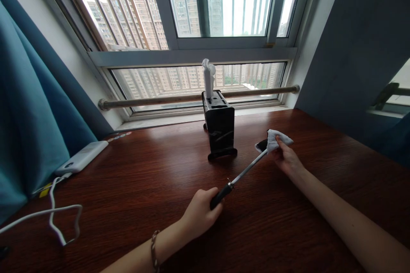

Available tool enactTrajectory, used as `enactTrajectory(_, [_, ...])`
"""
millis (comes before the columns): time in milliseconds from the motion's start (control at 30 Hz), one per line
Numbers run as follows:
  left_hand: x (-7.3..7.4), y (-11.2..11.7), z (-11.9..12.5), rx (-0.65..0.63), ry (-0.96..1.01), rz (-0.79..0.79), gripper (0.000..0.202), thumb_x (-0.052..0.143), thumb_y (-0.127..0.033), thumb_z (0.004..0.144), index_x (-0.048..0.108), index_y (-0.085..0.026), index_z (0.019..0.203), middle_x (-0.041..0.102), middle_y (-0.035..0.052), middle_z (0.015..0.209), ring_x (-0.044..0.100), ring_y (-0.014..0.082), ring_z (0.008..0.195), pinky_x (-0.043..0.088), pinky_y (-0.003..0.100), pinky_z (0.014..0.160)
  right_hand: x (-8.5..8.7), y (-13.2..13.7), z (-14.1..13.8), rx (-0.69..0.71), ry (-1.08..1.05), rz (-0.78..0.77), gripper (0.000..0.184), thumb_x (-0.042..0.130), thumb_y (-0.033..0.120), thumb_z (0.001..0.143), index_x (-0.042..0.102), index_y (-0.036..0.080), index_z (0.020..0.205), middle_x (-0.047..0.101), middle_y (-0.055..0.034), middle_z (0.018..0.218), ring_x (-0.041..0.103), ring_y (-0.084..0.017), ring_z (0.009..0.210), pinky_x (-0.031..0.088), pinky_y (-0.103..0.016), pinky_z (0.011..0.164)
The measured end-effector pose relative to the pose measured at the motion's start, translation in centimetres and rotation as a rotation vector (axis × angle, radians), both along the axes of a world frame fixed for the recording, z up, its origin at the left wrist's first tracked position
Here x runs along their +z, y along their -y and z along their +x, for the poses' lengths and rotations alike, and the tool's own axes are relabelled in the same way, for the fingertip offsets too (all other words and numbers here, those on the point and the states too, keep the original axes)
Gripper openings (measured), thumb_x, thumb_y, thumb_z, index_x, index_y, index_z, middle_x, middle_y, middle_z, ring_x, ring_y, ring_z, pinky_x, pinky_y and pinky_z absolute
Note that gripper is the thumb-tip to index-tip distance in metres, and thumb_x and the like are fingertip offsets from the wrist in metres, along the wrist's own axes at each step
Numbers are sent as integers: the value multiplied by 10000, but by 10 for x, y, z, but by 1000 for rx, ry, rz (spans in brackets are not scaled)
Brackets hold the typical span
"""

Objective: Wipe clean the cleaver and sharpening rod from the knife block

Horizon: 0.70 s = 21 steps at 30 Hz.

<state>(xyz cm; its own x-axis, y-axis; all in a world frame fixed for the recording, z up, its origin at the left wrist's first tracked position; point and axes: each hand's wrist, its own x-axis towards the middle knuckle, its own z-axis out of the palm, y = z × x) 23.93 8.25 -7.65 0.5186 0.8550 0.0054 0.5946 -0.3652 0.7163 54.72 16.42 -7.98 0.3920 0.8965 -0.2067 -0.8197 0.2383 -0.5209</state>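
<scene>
My left hand (200, 213) is closed round the black handle of a long utensil (243, 173) with a thin metal shaft, held low over the dark wooden table (144, 179). The shaft slants up to the right. Its dark far end is wrapped in a white cloth (275, 140), which my right hand (286, 158) pinches around it. Just behind the utensil stands a black holder block (220, 126) with slots in its top. A white cloth (209, 77) sticks upright out of one slot.
A white power bank (82, 156) lies at the table's left edge, with a white cable (54, 217) looping toward me. A teal curtain (28, 128) hangs at the left. A metal rail (160, 100) runs along the window behind the table. A dark wall stands at the right.
</scene>
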Motion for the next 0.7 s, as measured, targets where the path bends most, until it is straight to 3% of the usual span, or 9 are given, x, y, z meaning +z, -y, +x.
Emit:
enactTrajectory(67, [2,-2,1,12,77,-73,200,487,-260,798,440,-166,628,421,-22,559,406,108,528,277,251,518,1,2,-4,26,-53,4,124,627,57,847,624,101,962,641,-28,897,600,-80,655,532,-129,499])
enactTrajectory(167, [1,-4,1,34,224,-418,194,511,-343,776,467,-166,711,405,-53,450,380,97,372,244,220,366,2,6,-10,92,-126,6,120,614,116,876,616,131,995,640,7,886,592,-60,652,529,-119,517])
enactTrajectory(233, [-1,-5,1,28,334,-636,226,534,-375,752,470,-161,784,413,-70,386,347,93,298,210,199,297,1,10,-17,127,-139,12,227,707,118,794,620,144,1001,642,12,923,602,-69,688,542,-128,549])
enactTrajectory(300, [-2,-5,0,32,416,-719,240,554,-368,730,460,-159,800,433,-71,374,349,83,284,214,172,279,-1,16,-27,146,-122,13,372,810,79,642,634,156,961,643,14,949,614,-93,734,554,-143,579])
enactTrajectory(367, [-2,-5,1,39,432,-718,226,551,-355,731,450,-160,785,450,-66,382,372,79,285,234,155,272,-2,24,-40,178,-86,2,453,854,34,516,645,159,898,646,7,941,621,-126,754,565,-172,587])
enactTrajectory(433, [-2,-3,2,39,401,-679,201,530,-341,746,446,-161,774,467,-58,397,404,83,293,261,147,271,-2,32,-52,236,-50,-14,473,856,7,481,651,147,885,645,-18,940,624,-159,767,576,-214,604])
enactTrajectory(533, [-4,3,4,45,339,-576,139,491,-295,771,445,-165,759,460,-64,417,431,88,309,299,152,281,1,43,-65,347,66,-14,453,858,39,513,660,113,913,641,-69,955,624,-192,803,575,-248,665])
enactTrajectory(700, [-8,13,6,16,226,-239,115,445,-210,781,418,-176,674,445,-49,446,480,110,360,303,182,334,2,56,-73,549,402,102,344,859,175,601,685,112,892,648,-93,947,625,-203,853,535,-226,740])
